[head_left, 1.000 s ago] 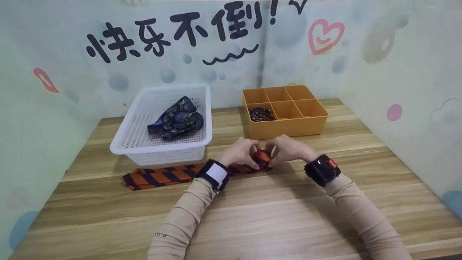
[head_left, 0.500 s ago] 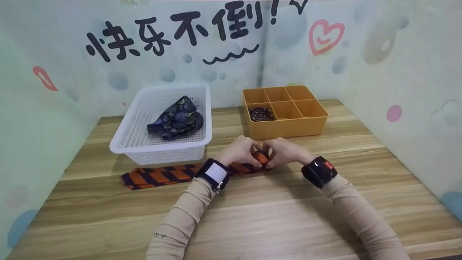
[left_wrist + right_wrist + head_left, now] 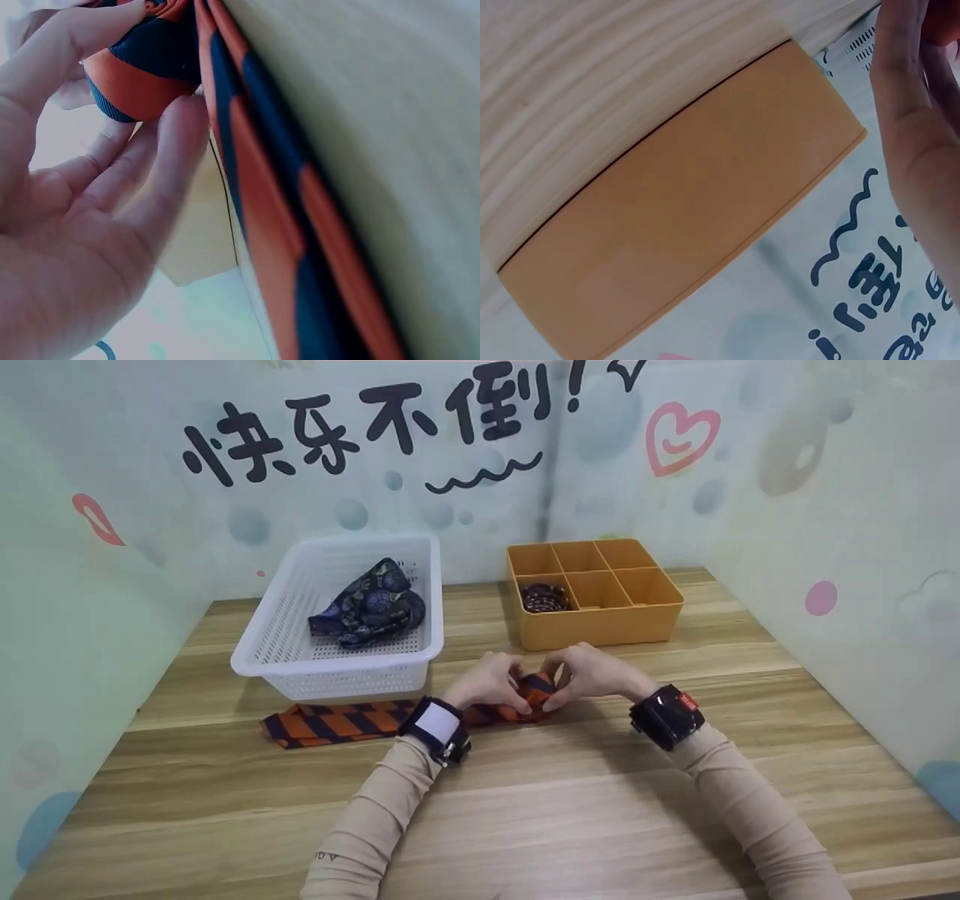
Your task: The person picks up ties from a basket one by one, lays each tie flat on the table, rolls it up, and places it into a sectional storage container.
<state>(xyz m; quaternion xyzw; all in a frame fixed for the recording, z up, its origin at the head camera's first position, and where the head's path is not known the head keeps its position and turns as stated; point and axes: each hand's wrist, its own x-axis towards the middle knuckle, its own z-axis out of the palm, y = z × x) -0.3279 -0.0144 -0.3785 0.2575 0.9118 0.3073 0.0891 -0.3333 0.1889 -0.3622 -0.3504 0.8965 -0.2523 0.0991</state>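
An orange and navy striped necktie (image 3: 330, 724) lies lengthwise across the wooden table, its right end wound into a roll (image 3: 537, 685). From the left, my left hand (image 3: 487, 682) holds that roll between curled fingers and thumb. My right hand (image 3: 592, 671) grips its other side, thumb low and fingers behind. In the left wrist view the roll (image 3: 146, 71) sits between thumb and fingers, with the flat folded length (image 3: 262, 202) running off beside it. Only a sliver of the roll shows past my right hand (image 3: 922, 127) in the right wrist view.
Behind the tie stands a white perforated basket (image 3: 334, 669) holding a crumpled dark blue patterned necktie (image 3: 371, 607). To its right is an orange six-compartment box (image 3: 600, 628), with a dark rolled necktie (image 3: 545, 598) in its front left compartment. Printed walls close in the table's back and sides.
The roll has turned so more navy shows on top, and it sits slightly further left. My left hand has shifted a little left, while the right fingers have spread apart somewhat.
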